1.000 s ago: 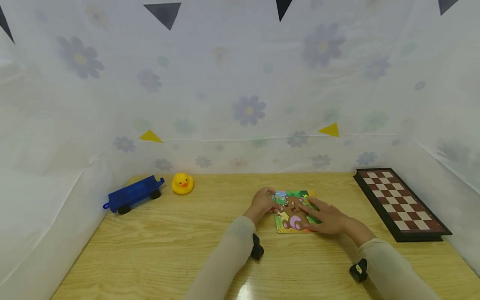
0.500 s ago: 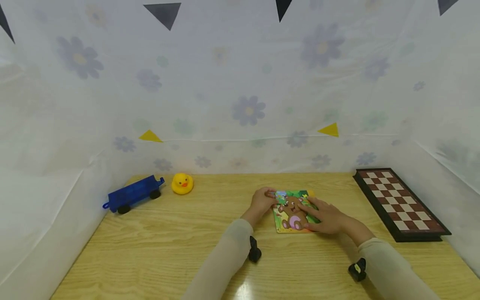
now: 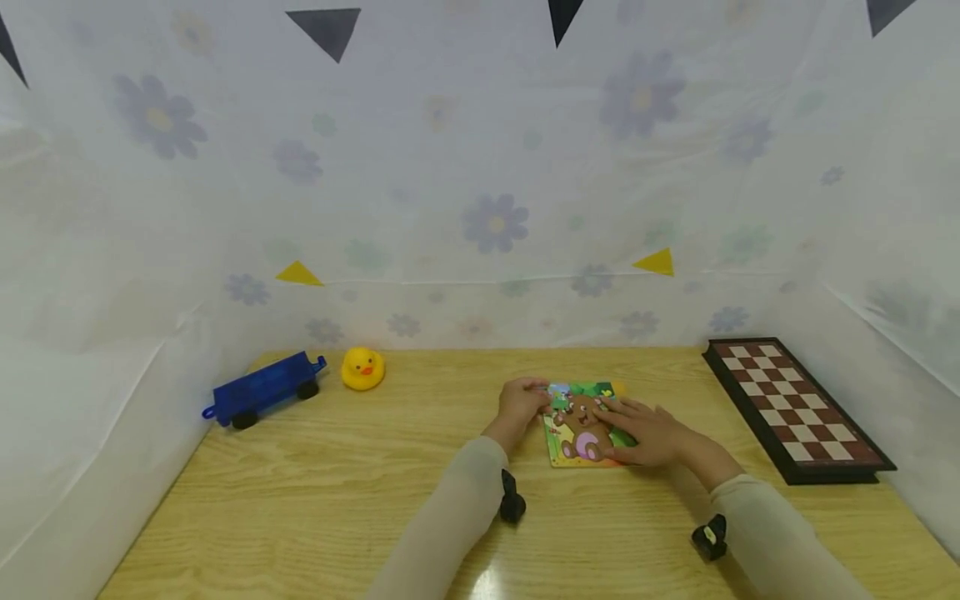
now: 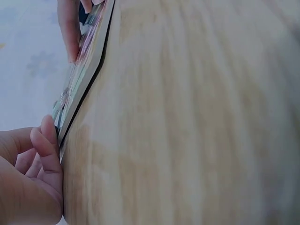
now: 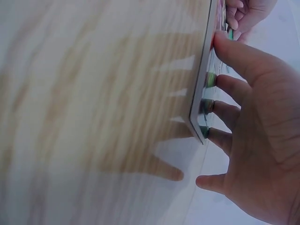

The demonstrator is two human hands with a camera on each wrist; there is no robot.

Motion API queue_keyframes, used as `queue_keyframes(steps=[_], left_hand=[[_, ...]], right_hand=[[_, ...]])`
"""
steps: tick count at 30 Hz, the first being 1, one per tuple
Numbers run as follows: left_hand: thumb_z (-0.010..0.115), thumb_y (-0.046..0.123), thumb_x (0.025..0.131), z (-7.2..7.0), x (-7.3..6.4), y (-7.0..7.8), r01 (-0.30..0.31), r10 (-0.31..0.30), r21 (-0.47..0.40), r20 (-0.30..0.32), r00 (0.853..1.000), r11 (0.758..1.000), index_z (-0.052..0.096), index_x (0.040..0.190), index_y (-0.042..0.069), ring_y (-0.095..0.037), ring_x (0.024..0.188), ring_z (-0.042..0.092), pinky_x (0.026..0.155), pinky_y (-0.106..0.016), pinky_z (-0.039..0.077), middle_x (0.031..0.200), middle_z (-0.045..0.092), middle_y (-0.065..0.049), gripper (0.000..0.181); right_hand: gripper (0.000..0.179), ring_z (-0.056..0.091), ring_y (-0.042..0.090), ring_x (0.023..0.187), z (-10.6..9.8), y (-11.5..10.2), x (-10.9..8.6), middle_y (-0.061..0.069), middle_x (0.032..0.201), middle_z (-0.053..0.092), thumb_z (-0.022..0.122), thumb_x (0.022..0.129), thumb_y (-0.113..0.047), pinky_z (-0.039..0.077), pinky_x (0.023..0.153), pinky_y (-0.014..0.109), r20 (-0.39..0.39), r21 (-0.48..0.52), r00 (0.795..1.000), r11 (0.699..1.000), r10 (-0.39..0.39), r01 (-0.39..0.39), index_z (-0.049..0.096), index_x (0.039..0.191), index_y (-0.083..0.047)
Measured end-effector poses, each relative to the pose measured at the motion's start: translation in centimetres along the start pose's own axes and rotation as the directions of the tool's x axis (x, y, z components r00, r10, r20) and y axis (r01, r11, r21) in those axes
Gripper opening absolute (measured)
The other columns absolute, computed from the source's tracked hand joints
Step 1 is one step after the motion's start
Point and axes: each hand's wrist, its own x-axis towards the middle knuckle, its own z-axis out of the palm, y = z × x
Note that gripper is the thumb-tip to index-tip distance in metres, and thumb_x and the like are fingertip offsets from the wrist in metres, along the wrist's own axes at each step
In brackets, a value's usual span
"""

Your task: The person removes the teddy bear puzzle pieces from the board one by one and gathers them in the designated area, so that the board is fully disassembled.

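A flat bear puzzle [image 3: 585,433] with a bright picture lies on the wooden table [image 3: 420,433]. At its far left corner my left hand [image 3: 521,406] has its fingers bent and pinches a small green-edged puzzle piece [image 5: 230,33], tilted up from the board in the right wrist view. My right hand [image 3: 656,433] spreads over the right side, its fingertips [image 5: 211,79] touching the puzzle's face, and the little finger hangs free past the edge. The left wrist view shows the board's thin edge [image 4: 89,84], with the left fingers curled at its corner.
At the back left stand a blue toy trailer [image 3: 262,390] with black wheels and a yellow rubber duck [image 3: 363,369]. A checkered board in a black case [image 3: 795,404] lies on the right. White flowered cloth [image 3: 420,200] closes off the back and sides.
My left hand's fingers have drawn back slightly from over the picture toward the far left corner. The right hand stays on the puzzle. The whole head view has shifted a little.
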Motion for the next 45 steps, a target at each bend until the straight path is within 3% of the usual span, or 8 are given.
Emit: queue_keyframes(steps=[5,8,15,19,25,33,38,45], left_hand=[[0.066,-0.005,0.084,-0.1,0.2,0.1,0.048,-0.048,-0.026,-0.001,0.999,0.998,0.072,0.101,0.003,-0.014,0.058,0.066,0.044,-0.017,0.046,0.079,0.069,-0.01,0.02],[0.066,-0.004,0.084,0.1,0.3,0.1,0.081,-0.081,-0.04,-0.017,0.997,0.996,0.071,0.104,0.003,-0.011,0.058,0.065,0.045,-0.016,0.046,0.083,0.07,-0.011,0.021],[0.066,-0.004,0.084,0.2,0.0,0.4,0.093,-0.094,-0.048,-0.032,0.995,0.995,0.071,0.105,0.002,-0.008,0.056,0.063,0.045,-0.016,0.047,0.084,0.07,-0.01,0.023],[0.066,-0.004,0.085,-0.1,0.0,0.4,0.095,-0.095,-0.049,-0.013,0.995,0.994,0.071,0.106,0.003,-0.009,0.057,0.064,0.047,-0.017,0.05,0.084,0.07,-0.01,0.023],[0.066,-0.002,0.085,-0.1,0.0,0.6,0.134,-0.135,-0.048,-0.011,0.991,0.99,0.071,0.108,0.005,-0.011,0.06,0.066,0.05,-0.019,0.053,0.082,0.07,-0.009,0.024],[0.068,-0.002,0.084,-0.1,0.3,0.8,0.14,-0.141,-0.046,-0.016,0.99,0.989,0.072,0.106,0.006,-0.011,0.058,0.065,0.049,-0.019,0.053,0.082,0.071,-0.01,0.023],[0.068,-0.003,0.083,-0.4,0.6,0.8,0.172,-0.171,-0.066,0.023,0.985,0.983,0.073,0.106,0.007,-0.012,0.059,0.066,0.051,-0.02,0.054,0.083,0.072,-0.011,0.026],[0.067,-0.002,0.085,-1.5,1.0,0.7,0.237,-0.216,-0.186,0.127,0.968,0.953,0.069,0.116,0.005,-0.011,0.062,0.066,0.056,-0.02,0.055,0.083,0.071,-0.009,0.032]], right_hand=[[0.084,0.024,0.046,0.136,0.3,0.4,0.0,0.022,0.15,0.029,0.054,0.089,-0.057,0.017,0.099,0.075,0.003,0.02,1.0,1.0,0.013,-0.013,0.025,0.15,-0.005],[0.085,0.025,0.047,0.135,0.4,0.7,0.1,0.024,0.15,0.027,0.054,0.089,-0.057,0.018,0.099,0.074,0.003,0.002,1.0,1.0,-0.002,0.002,0.027,0.149,-0.003],[0.084,0.03,0.046,0.133,0.7,1.2,0.1,0.024,0.15,0.026,0.055,0.088,-0.059,0.021,0.099,0.074,-0.02,-0.013,1.0,1.0,-0.01,0.01,0.03,0.148,-0.005],[0.086,0.025,0.046,0.134,0.8,1.1,0.0,0.025,0.15,0.024,0.055,0.088,-0.058,0.019,0.098,0.075,-0.023,0.005,1.0,1.0,0.002,-0.002,0.029,0.148,-0.003],[0.097,0.016,0.049,0.136,0.8,1.0,-0.2,0.032,0.151,0.01,0.056,0.088,-0.057,0.01,0.1,0.076,0.01,0.072,0.998,0.995,0.061,-0.061,0.018,0.146,0.01],[0.099,0.012,0.048,0.137,1.2,1.7,0.0,0.031,0.152,0.007,0.051,0.088,-0.062,0.008,0.099,0.076,0.009,0.064,0.998,0.996,0.059,-0.059,0.014,0.148,0.007],[0.098,0.01,0.049,0.137,0.8,1.4,-0.1,0.032,0.151,0.006,0.053,0.089,-0.059,0.008,0.098,0.077,0.021,0.082,0.999,0.996,0.044,-0.046,0.014,0.147,0.009],[0.097,0.008,0.047,0.138,0.5,0.9,-0.2,0.031,0.152,0.005,0.054,0.089,-0.057,0.009,0.1,0.075,0.056,0.082,0.996,0.994,0.071,-0.076,0.014,0.147,0.01]])
